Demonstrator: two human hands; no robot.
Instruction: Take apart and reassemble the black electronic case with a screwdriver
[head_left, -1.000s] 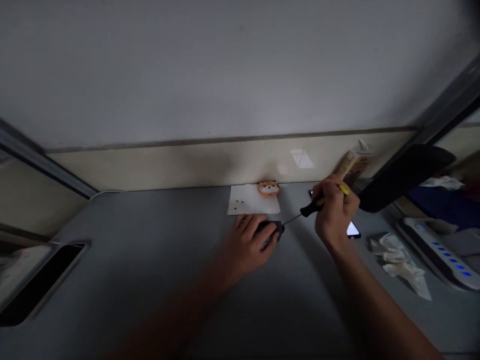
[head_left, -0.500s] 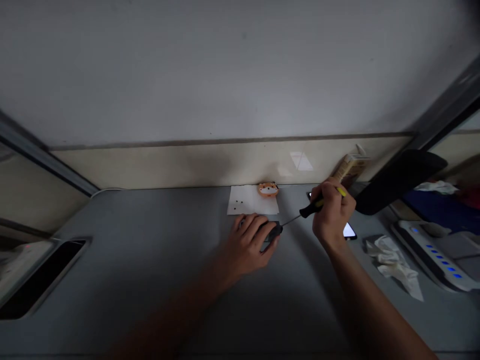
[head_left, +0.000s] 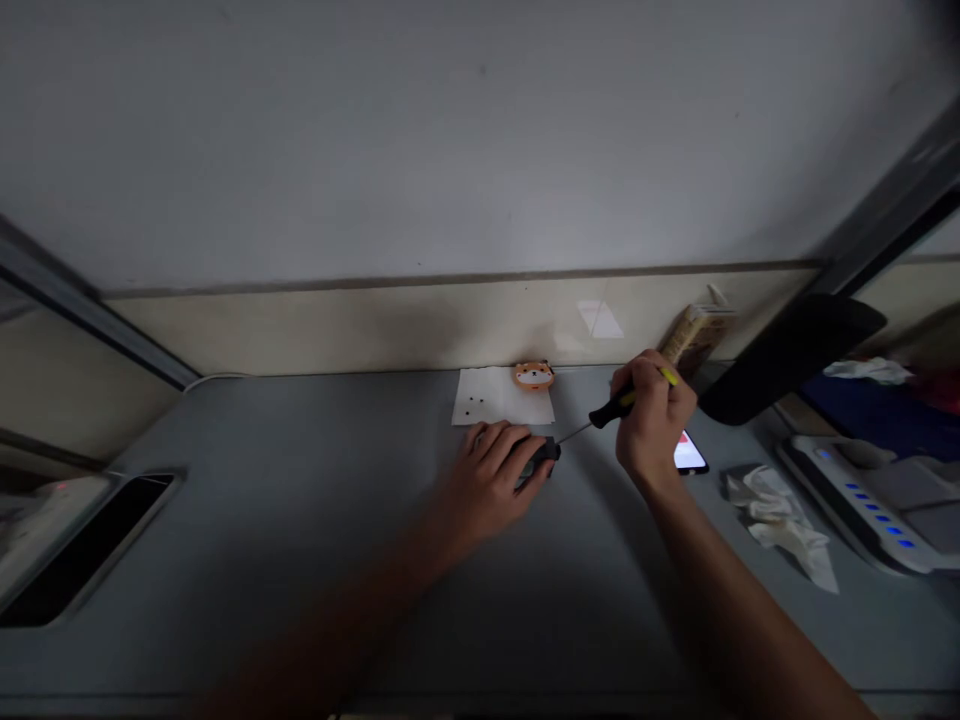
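Observation:
My left hand (head_left: 499, 470) is wrapped over a small dark object (head_left: 547, 452) on the grey desk; most of that object is hidden under my fingers. My right hand (head_left: 654, 415) grips a black and yellow screwdriver (head_left: 609, 409), whose thin shaft slants down to the left with its tip at the right end of the dark object. Just beyond my left hand lies a white paper (head_left: 499, 393) with several tiny dark pieces on its left part. An orange animal-faced item (head_left: 534, 376) sits at the paper's upper right.
A lit phone (head_left: 690, 455) lies partly behind my right hand. Farther right are crumpled tissue (head_left: 784, 520), a white power strip (head_left: 851, 505) with blue lights, a carton (head_left: 697, 335) and a black cylinder (head_left: 795, 358). A dark-topped device (head_left: 90, 550) is at the left.
The view has shifted slightly. My right hand and the screwdriver have moved a little to the left, uncovering more of the phone. My left hand stays around the dark object.

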